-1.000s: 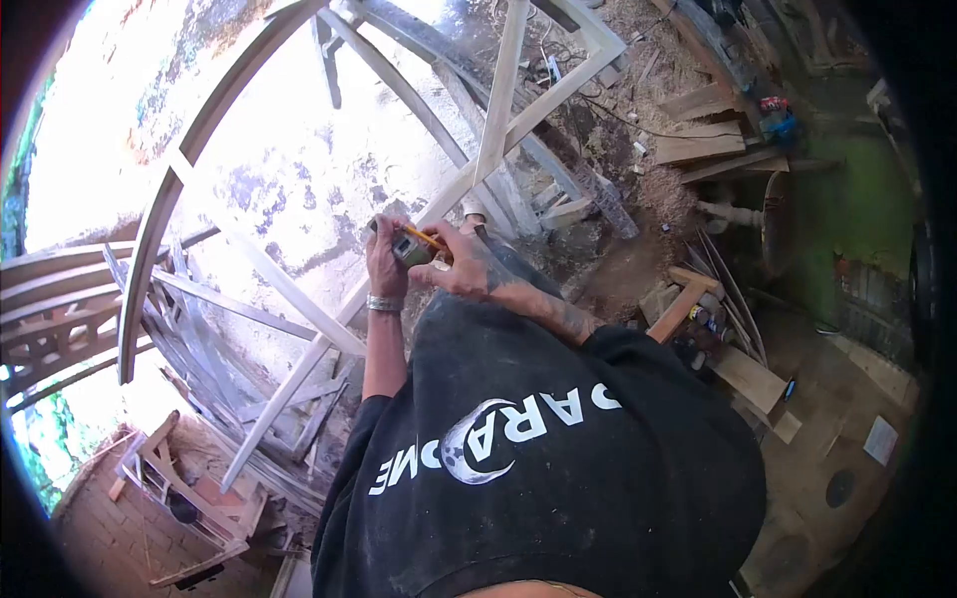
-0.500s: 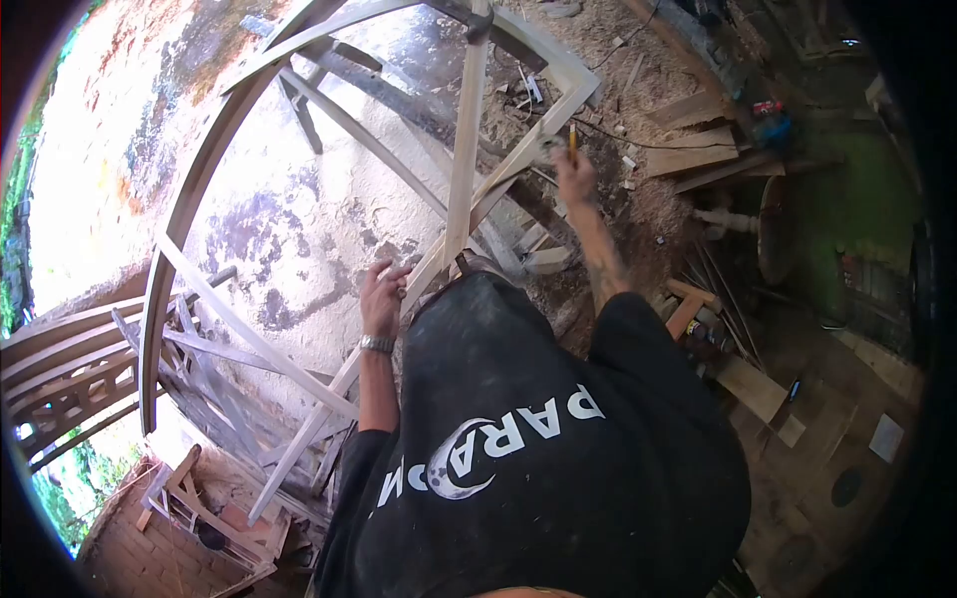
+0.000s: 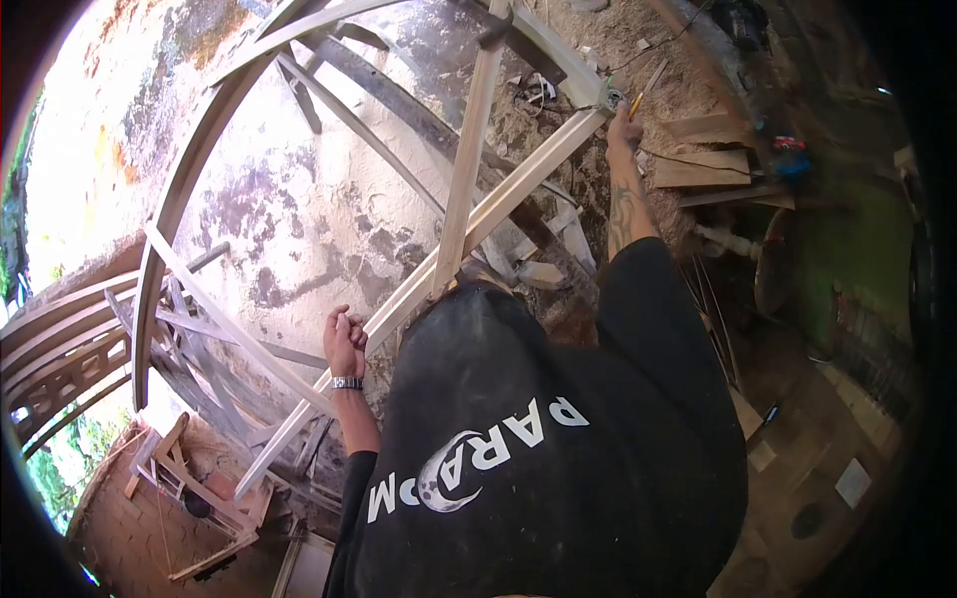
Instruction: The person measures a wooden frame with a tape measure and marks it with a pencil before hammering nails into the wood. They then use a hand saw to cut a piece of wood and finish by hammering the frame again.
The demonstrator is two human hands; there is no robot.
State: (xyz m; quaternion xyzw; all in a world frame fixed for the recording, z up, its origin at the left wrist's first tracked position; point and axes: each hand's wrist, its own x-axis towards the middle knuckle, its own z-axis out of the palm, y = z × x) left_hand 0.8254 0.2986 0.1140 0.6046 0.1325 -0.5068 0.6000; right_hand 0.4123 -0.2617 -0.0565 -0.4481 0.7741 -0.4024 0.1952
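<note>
My right hand is closed at the upper end of a long pale wooden beam. It grips a yellow pencil, and a small roundish grey-green object sits at its fingertips, too blurred to name. Lower down, my left hand has its fingers curled in beside the same beam, a metal-banded watch on the wrist. Whatever those fingers may hold is hidden. An upright wooden bar crosses over the long beam between my hands.
A curved wooden rib arches on the left, with slanting struts joined to it. Cut boards lie among sawdust on the right, with a dark cable across them. More curved timbers stand at far left.
My right hand, with the pencil, has moved up and right along the beam to its upper end. My left hand has shifted down and left, and its fingers are more curled.
</note>
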